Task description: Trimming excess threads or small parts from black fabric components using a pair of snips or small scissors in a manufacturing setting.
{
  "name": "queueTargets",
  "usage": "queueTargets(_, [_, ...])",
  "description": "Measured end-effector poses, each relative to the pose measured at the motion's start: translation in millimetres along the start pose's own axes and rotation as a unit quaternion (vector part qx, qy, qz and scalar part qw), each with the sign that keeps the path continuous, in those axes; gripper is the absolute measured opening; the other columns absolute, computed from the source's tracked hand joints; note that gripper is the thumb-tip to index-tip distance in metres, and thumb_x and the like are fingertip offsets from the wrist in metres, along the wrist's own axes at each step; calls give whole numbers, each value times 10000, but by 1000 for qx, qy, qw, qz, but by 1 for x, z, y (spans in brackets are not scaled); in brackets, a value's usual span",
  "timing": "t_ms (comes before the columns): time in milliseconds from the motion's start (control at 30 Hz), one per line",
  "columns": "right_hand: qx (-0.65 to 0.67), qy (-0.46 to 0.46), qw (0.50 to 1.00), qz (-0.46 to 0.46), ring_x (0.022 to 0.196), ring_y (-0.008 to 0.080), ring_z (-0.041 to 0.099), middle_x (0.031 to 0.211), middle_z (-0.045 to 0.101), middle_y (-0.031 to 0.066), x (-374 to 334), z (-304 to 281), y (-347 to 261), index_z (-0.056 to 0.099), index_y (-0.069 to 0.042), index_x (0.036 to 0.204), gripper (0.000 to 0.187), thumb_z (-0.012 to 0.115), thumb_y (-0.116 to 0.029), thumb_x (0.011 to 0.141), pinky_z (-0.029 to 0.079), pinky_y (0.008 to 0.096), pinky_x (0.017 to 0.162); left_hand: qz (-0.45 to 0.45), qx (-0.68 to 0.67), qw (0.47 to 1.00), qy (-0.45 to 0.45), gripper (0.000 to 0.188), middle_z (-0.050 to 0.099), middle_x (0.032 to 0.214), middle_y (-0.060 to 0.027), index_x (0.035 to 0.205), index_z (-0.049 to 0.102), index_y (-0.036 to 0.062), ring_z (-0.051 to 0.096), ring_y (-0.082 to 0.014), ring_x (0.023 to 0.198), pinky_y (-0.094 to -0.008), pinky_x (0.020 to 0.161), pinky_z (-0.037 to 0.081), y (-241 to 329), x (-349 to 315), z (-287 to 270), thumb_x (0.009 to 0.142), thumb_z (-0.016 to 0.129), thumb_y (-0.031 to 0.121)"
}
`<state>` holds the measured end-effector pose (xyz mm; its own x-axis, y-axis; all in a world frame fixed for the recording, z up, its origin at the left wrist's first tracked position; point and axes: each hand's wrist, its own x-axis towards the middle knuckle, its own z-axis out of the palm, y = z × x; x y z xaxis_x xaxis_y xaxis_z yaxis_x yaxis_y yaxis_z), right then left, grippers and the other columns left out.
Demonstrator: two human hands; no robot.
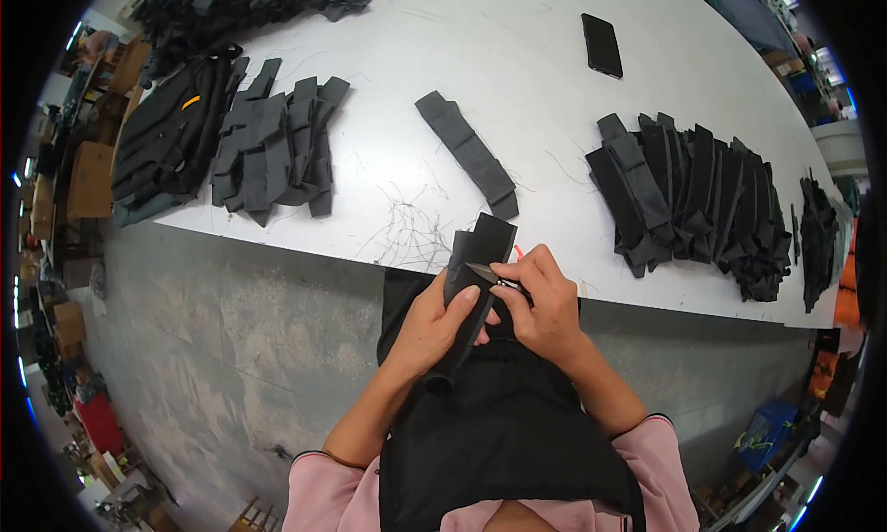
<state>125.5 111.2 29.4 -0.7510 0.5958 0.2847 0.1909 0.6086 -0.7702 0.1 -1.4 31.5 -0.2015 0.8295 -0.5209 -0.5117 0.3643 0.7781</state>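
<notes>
At the table's front edge, my left hand [432, 321] is closed around a black fabric strip [491, 241], its thumb pressed on the strip's face. The lower end of the strip curls over toward my apron. Small pointed thread snips [481, 272] are gripped in my right hand [543, 307], their metal blades lying against the strip. Part of their handle is hidden by my fingers, and a bit of orange-red shows beside them. Just beyond my hands, a single dark grey folded strip [467, 151] lies slantwise on the table.
The white table [517, 33] bears loose thread clippings [413, 233], a heap of black strips [693, 195] at right and grey strips [277, 144] at left. Black bags [171, 134] lie farther left. A phone [602, 45] rests at the back. A black apron [499, 430] covers my lap.
</notes>
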Motion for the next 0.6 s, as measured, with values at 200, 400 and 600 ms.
queueTargets(200, [293,28,929,225,777,83,523,806,514,33,17,-1,10,565,4,970,194,613,8,782,422,208,616,13,40,999,-28,343,633,842,-114,1164,433,-9,609,-139,663,-258,607,511,-5,1,0,957,458,263])
queueTargets(400, [585,-65,748,307,614,55,532,755,598,11,19,-14,10,574,-40,909,176,685,-66,775,409,188,503,6,-234,956,-175,547,580,1062,-189,1340,266,23,636,-269,889,-324,725,536,7,3,-6,945,476,339])
queueTargets(600, [416,-5,857,305,659,84,572,780,594,28,12,-2,20,548,-3,1016,249,662,-53,801,455,205,554,-18,-191,964,-183,573,528,1142,-159,1431,193,76,602,-198,874,-321,755,512,-9,24,-16,961,455,274])
